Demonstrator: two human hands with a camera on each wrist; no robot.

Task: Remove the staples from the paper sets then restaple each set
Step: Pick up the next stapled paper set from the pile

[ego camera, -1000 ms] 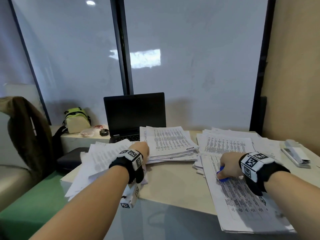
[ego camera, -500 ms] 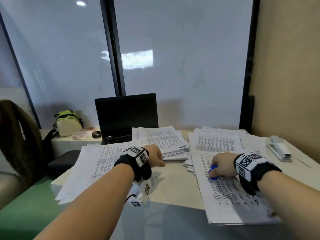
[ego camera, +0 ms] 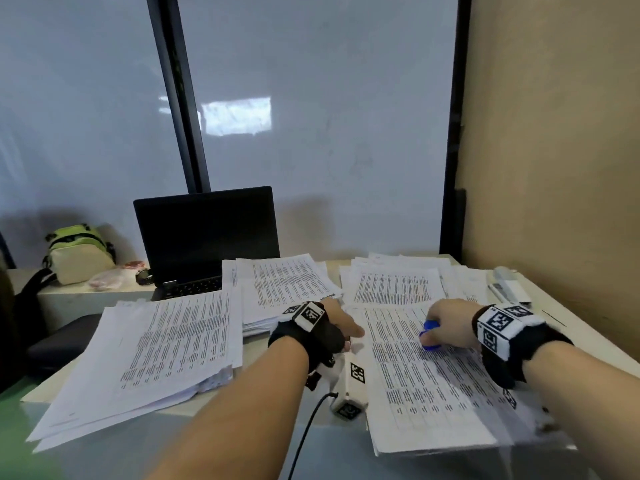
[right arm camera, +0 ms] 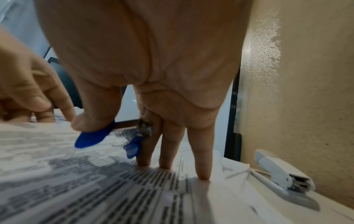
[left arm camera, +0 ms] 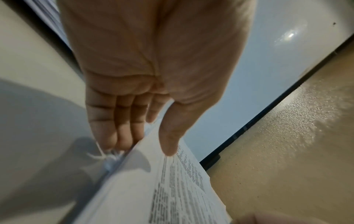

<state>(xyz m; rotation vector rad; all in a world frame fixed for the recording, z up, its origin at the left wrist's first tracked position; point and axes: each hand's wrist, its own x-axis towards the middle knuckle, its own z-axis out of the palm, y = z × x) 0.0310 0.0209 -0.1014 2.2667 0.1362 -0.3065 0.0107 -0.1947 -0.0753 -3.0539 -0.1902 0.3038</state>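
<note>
Your right hand (ego camera: pixel 446 322) pinches the blue staple remover (ego camera: pixel 428 336) between thumb and forefinger, while your other three fingers (right arm camera: pixel 201 159) stand straight with their tips pressed on the printed paper set (ego camera: pixel 426 386) under them. In the right wrist view the remover's blue grips (right arm camera: pixel 91 137) sit just above the sheet, its metal part up against your forefinger; whether its teeth touch a staple cannot be made out.

Your left hand (ego camera: pixel 341 323) lies at the left edge of that same paper set. In the left wrist view its fingers (left arm camera: pixel 114 125) are straight and close together, tips at the edge of the sheets (left arm camera: pixel 172 189), and the thumb rests on top of the upper page, so the edge sits between thumb and fingertips without a curled grip.

The white stapler (right arm camera: pixel 283 178) lies on the desk (ego camera: pixel 571 327), right of your right little finger and apart from it. Beyond your left fingertips is a second stack of printed sheets (ego camera: pixel 284 285), left of your left wrist a third, larger stack (ego camera: pixel 156 351), and behind those a dark open laptop (ego camera: pixel 207 233).
</note>
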